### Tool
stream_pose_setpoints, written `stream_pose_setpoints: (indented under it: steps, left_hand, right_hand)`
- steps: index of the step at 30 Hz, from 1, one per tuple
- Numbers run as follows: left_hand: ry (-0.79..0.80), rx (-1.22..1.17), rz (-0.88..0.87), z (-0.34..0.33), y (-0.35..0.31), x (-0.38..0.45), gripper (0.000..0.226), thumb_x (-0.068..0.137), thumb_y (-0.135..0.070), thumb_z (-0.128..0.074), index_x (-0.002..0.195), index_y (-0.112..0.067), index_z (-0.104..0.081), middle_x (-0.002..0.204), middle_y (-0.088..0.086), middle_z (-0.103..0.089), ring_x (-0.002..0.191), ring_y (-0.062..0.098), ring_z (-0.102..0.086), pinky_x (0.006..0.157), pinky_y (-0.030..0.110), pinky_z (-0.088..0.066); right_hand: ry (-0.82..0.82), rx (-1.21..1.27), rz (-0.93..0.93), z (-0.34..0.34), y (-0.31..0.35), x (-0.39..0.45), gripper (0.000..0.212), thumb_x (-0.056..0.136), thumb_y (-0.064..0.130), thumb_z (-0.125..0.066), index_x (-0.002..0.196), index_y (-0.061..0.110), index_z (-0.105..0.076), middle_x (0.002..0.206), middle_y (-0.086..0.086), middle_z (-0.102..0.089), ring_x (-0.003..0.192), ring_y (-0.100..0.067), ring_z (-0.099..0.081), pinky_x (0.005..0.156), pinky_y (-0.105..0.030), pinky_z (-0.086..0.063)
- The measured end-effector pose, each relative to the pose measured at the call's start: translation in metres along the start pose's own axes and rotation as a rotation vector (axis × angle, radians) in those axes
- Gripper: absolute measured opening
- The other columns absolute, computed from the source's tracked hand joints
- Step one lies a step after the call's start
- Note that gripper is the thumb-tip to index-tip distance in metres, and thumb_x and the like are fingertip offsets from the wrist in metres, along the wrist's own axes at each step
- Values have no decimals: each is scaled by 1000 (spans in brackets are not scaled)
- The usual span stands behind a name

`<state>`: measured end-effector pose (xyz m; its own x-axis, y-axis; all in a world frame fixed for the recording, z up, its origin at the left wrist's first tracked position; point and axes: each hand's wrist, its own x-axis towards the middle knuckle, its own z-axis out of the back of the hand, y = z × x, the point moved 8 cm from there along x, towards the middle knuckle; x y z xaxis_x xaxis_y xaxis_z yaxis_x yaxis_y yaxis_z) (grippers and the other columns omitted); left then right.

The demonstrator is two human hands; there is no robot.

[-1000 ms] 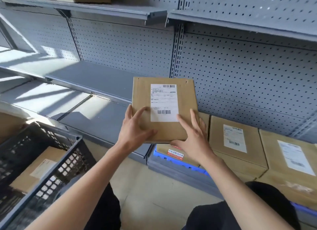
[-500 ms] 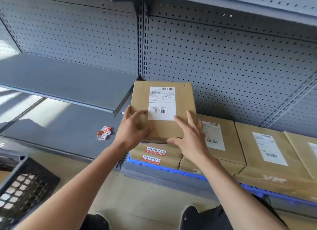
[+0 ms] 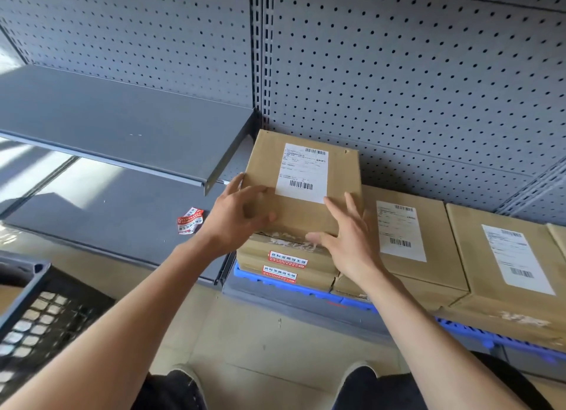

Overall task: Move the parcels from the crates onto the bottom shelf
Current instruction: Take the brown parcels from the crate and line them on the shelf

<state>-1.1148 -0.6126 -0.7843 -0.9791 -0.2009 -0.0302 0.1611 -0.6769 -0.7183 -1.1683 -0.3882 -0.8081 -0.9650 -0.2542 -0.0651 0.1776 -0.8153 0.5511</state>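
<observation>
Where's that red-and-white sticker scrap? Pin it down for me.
In the head view, the sticker scrap lies left of centre on the grey bottom shelf, just left of the left hand and the stacked parcels.

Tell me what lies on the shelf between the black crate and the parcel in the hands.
In the head view, only a crumpled red-and-white sticker lies there, between the black crate and the parcel.

The top parcel (image 3: 301, 186) carries a white shipping label (image 3: 301, 172) with two barcodes; its print is too small to read. The two stacked parcels beneath it each bear a red sticker (image 3: 288, 258) reading "此标签撕毁无效". A similar crumpled red sticker (image 3: 190, 221) lies on the bottom shelf (image 3: 101, 226). The neighbouring parcels' labels (image 3: 401, 230) show barcodes only, text illegible.
</observation>
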Motion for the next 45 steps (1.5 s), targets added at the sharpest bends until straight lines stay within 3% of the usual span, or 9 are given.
stream_pose_setpoints:
  steps: [4, 9, 11, 14, 19, 24, 28, 45]
  left_hand:
    - [30, 53, 18, -7, 4, 3, 55, 93, -41, -69, 144, -31, -53, 167, -5, -15, 129, 21, -50, 108, 41, -46]
    - [46, 44, -24, -14, 5, 12, 52, 95, -41, -66, 144, -30, -54, 163, -8, -23, 121, 20, -54, 107, 47, -50]
    - [40, 54, -17, -14, 5, 13, 50, 97, -37, -65, 145, -28, -53, 161, -6, -25, 120, 20, -54, 109, 43, -48]
    - [5, 72, 0, -11, 6, 15, 49, 98, -36, -65, 145, -33, -53, 164, -3, -23, 133, 28, -49, 110, 43, -45]
    - [10, 78, -18, -5, 7, 15, 42, 99, -23, -64, 141, -27, -58, 158, -3, -35, 128, 21, -51, 100, 26, -42]
    - [-12, 73, 59, 8, 28, 18, 44, 98, -25, -65, 141, -30, -57, 161, 4, -36, 144, 30, -39, 115, 43, -34]
    - [16, 4, 56, 6, 29, 17, 36, 101, -21, -60, 137, -23, -62, 143, 3, -57, 127, 28, -55, 91, 27, -41]
    - [8, 26, 40, 6, 25, 14, 38, 104, -15, -55, 141, -18, -58, 149, 3, -52, 131, 30, -52, 93, 24, -41]
  right_hand:
    - [-16, -73, 24, -3, -3, 4, 78, 84, 55, -72, 151, 42, -34, 167, 8, -8, 147, -37, -11, 113, -57, -30]
    - [-25, -58, 21, -2, -3, 6, 71, 87, 55, -68, 150, 41, -38, 166, 8, -12, 149, -35, -10, 115, -56, -28]
    - [-26, -33, 24, 1, -3, 7, 68, 89, 52, -68, 149, 39, -40, 166, 7, -13, 151, -34, -8, 118, -54, -23]
    - [-15, 8, 45, 2, -2, 7, 64, 91, 46, -67, 149, 36, -42, 167, 5, -12, 153, -33, -5, 120, -52, -17]
    - [23, 37, 72, -4, -7, 10, 62, 94, 44, -64, 151, 36, -39, 167, 2, -8, 154, -32, -2, 123, -51, -14]
    - [35, 37, 76, -7, -7, 10, 62, 96, 43, -62, 152, 35, -36, 168, -1, -5, 153, -34, 0, 123, -53, -13]
    - [45, 23, 74, -8, -3, 8, 63, 98, 42, -59, 155, 34, -33, 168, -1, -3, 153, -35, 5, 122, -53, -9]
    - [59, -9, 77, -9, 0, 5, 62, 100, 45, -53, 156, 36, -27, 168, 1, 1, 153, -31, 12, 121, -53, -9]
